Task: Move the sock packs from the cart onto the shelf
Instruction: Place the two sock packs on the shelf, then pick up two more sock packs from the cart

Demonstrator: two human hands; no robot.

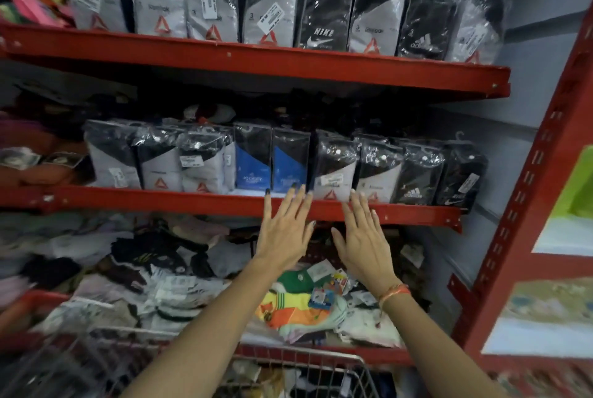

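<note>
- Head view shows us both hands raised flat against the front of the middle shelf (192, 202), each grip released and holding nothing.
- We see the left hand (284, 230) with fingers spread, its fingertips (292, 189) touching the bottom edge of a blue pack (290, 163) and the gap beside it.
- We see the right hand (364, 239), palm away from us, its fingertips at the base of a grey pack (333, 170); an orange thread band (394, 293) circles that wrist.
- Sock packs (420, 173) stand upright in a row along the middle shelf, touching side by side, grey and black at the ends and two blue ones in the middle.
- We find another row of packs (324, 6) standing on the top shelf (256, 60).
- Loose socks (298, 311) lie heaped on the shelf below the hands.
- We look down on the wire cart (333, 362) at the bottom edge; its contents are too blurred to tell.
- A red upright (526, 192) frames the shelves on the right.
</note>
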